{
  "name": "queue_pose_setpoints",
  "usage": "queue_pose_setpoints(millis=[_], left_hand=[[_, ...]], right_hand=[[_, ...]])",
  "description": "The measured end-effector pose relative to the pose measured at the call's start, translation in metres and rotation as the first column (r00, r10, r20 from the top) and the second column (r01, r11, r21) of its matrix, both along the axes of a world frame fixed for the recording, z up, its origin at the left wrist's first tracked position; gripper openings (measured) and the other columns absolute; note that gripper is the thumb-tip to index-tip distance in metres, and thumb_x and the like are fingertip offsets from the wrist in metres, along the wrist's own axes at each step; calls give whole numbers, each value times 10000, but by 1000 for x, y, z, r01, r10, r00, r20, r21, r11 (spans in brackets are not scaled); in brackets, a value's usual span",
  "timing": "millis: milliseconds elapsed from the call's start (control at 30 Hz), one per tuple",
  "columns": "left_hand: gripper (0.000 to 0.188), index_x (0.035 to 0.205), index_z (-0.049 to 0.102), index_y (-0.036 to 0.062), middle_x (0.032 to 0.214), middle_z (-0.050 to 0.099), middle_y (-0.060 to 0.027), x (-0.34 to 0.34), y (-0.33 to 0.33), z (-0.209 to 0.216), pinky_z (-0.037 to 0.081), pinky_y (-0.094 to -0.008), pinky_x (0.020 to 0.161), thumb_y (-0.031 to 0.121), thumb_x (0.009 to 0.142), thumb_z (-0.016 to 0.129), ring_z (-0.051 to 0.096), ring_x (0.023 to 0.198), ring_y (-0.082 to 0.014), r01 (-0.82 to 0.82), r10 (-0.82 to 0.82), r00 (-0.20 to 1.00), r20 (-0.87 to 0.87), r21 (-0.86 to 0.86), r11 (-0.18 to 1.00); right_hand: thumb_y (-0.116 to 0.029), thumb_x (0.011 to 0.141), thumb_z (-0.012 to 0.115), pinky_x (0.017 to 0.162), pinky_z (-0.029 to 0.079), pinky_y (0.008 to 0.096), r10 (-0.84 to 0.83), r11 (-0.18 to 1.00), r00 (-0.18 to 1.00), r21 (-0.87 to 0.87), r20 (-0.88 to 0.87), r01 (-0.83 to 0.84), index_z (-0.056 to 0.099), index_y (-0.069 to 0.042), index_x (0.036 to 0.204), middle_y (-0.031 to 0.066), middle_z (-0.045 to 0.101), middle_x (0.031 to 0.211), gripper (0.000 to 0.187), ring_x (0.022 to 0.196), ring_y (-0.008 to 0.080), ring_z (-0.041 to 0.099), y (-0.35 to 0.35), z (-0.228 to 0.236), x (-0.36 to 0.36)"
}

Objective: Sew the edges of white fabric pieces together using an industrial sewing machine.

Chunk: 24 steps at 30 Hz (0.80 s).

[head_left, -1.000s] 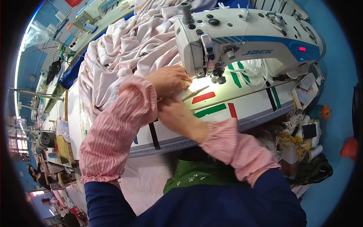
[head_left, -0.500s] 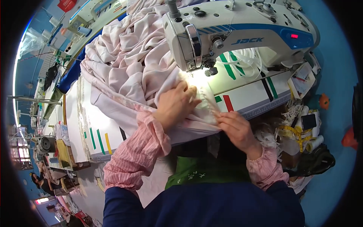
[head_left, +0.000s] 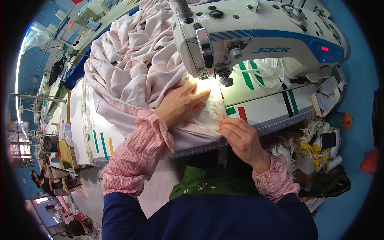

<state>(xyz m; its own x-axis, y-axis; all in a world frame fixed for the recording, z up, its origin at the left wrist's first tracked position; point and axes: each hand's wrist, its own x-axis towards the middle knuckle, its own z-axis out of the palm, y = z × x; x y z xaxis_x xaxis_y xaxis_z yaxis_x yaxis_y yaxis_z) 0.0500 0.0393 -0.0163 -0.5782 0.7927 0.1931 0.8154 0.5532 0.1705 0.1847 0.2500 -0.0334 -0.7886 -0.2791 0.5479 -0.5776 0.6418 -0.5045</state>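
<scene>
A large heap of pale pink fabric lies on the sewing table and runs under the needle area of a white and blue sewing machine. My left hand rests on the fabric just left of the lit needle area, fingers stretched toward it. Closer to the table's front edge, my right hand pinches the fabric's right edge between thumb and fingers. A gathered or stitched strip runs along that edge from the needle area to my right fingertips. The needle itself is lost in the lamp's glare.
White cord loops lie behind the needle area. Coloured tape strips mark the tabletop, and a ruler band follows its front edge. At right sit an open small box, a yellow tape measure and a dark phone.
My left fingers have straightened and lie flatter on the fabric. The right hand has shifted slightly left with the pinched edge. The whole view has moved, placing the machine farther right.
</scene>
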Motion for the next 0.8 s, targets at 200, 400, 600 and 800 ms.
queue_pose_setpoints(millis=[200,400,600,800], left_hand=[[247,1031,690,140,906,553,-66,-20,-6,7,514,-330,624,110,795,623,606,778,-225,103,-104,994,-19,-48,993],[124,892,684,89,992,590,-66,24,-14,26,458,-387,797,159,815,616,579,930,-254,121,-123,992,12,107,987],[221,998,685,70,917,644,-94,67,-47,24,460,-401,793,183,809,704,583,881,-288,-105,82,975,206,103,989],[237,1016,638,91,881,655,-104,64,-93,43,453,-402,801,165,793,670,623,882,-292,-284,280,959,-49,-174,943]], right_hand=[[51,713,676,809,541,354,-14,1000,1000,16,14,14,655,2,922,98,669,943,215,965,264,643,-2,-1,-20],[46,719,677,848,520,379,-6,1000,1000,-8,-8,6,647,-4,942,94,665,984,231,1003,280,627,-3,-7,-17],[36,715,688,848,515,383,14,999,999,-40,-37,-16,640,-14,936,85,663,985,232,997,284,620,-4,-14,-16],[36,723,679,873,500,382,52,999,995,-9,-87,-53,638,-27,916,66,665,998,207,1024,278,606,-3,-16,-13]])
